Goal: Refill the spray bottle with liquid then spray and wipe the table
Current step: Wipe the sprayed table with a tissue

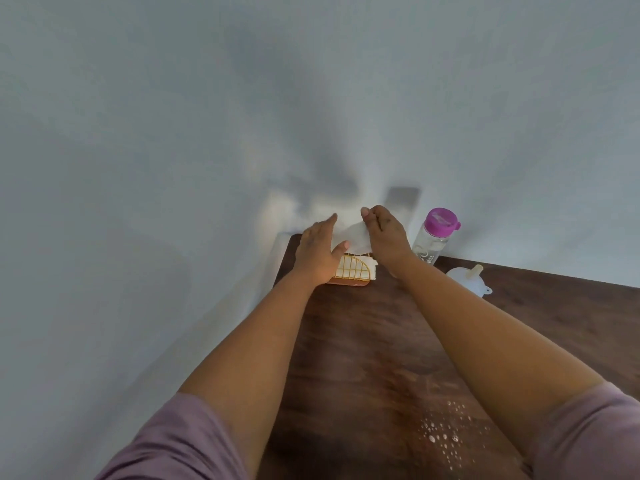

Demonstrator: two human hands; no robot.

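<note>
The right hand [386,237] is pinching a white paper tissue [353,239] above the yellow wire holder [351,270] at the dark wooden desk's [363,334] far left corner; the left hand [317,252], spread, is steadying it. A pink-capped clear bottle [433,239] and white funnel [465,277] are standing along the far edge, droplets [443,434] near the front.

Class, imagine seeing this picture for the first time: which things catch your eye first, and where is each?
Both hands meet at the table's far edge: the right hand pinches a white tissue above the yellow wire holder, which the left hand steadies. A pink-capped bottle stands right of them, and white droplets speckle the near tabletop.
</note>
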